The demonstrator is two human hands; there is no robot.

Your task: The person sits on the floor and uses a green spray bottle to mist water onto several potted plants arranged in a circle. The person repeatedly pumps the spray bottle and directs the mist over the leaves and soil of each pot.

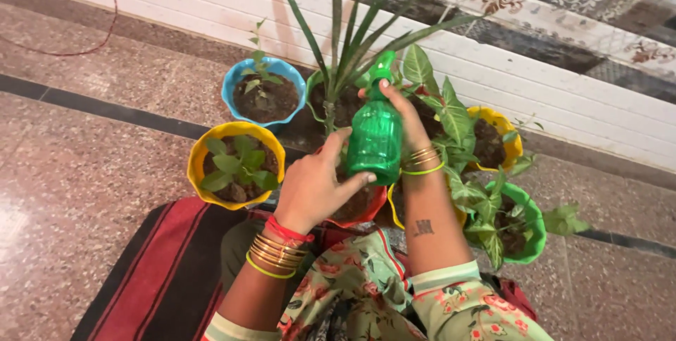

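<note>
A green plastic spray bottle (pixel 373 140) is held above a cluster of potted plants. My right hand (pixel 406 119) grips its neck and trigger top from the right side. My left hand (pixel 317 182) rests against the bottle's lower body, thumb and fingers spread on it. Both wrists wear gold and yellow bangles. Below the bottle sits a red pot (pixel 362 211) of soil, mostly hidden by my hands.
A blue pot (pixel 234 82) with a small seedling stands at the back left, a yellow pot (pixel 199 158) with a leafy plant in front of it. A tall spiky plant (pixel 338 45), a yellow pot (pixel 508 133) and a green pot (pixel 536 232) stand on the right. A red striped mat (pixel 155 277) lies below.
</note>
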